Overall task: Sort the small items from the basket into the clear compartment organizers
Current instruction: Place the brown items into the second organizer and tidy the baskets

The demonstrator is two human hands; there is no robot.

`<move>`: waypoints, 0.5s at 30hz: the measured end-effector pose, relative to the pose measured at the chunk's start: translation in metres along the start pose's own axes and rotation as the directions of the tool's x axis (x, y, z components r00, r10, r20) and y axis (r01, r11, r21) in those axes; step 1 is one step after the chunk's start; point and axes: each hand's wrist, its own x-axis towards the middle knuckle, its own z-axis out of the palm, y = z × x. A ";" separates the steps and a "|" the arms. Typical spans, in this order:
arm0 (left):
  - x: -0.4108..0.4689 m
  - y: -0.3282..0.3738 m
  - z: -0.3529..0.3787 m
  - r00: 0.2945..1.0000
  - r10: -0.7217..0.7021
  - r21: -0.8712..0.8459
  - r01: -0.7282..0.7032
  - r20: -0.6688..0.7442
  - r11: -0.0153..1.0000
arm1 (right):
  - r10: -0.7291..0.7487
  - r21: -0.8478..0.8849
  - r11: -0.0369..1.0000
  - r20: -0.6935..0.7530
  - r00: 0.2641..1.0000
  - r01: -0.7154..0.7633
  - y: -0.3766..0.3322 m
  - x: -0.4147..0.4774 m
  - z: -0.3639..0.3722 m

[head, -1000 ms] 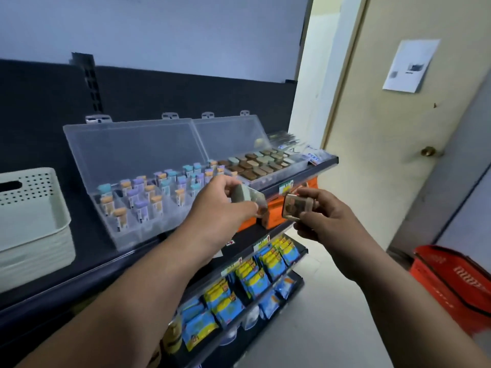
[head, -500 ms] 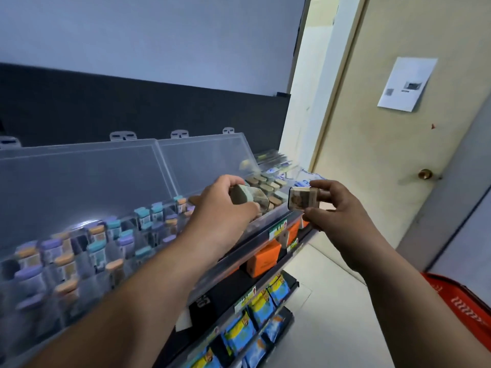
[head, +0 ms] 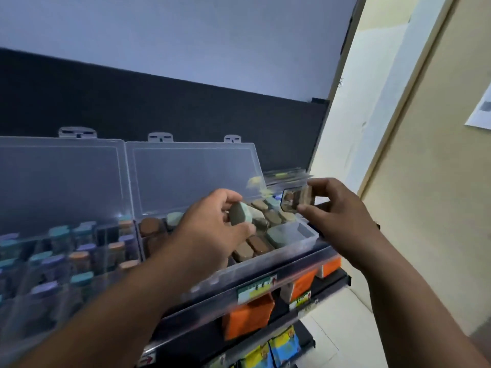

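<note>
My left hand [head: 210, 229] has its fingers curled round a small pot with a pale green lid [head: 240, 213] and holds it just above the middle rows of the right organizer [head: 305, 244]. My right hand [head: 342, 211] pinches a small clear case with something brown inside [head: 295, 199] between thumb and fingertips, raised over the far right end of the same organizer. Neither piece is set down yet.

Below the hands, the right organizer has its lid tipped back, and most of its compartments hold brown and pale green pieces packed side by side. One compartment at the near right corner [head: 293, 229] looks bare; I judge that is where one of the two held pieces belongs, though blur keeps me from being sure. The left organizer [head: 79, 264], touching it on the shelf [head: 287, 272], is crowded with small vials [head: 79, 257] capped in teal, purple and orange, and I see no obvious gap there.

So I reckon the sorting is well along: both organizers look nearly full, with two pieces in hand to place. The basket is out of view, so I cannot tell how many more items wait in it.
</note>
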 end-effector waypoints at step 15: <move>0.060 0.020 0.114 0.992 -0.023 0.525 0.083 -0.121 0.847 | -0.094 -0.118 0.977 0.517 0.851 0.180 0.113 0.092 -0.025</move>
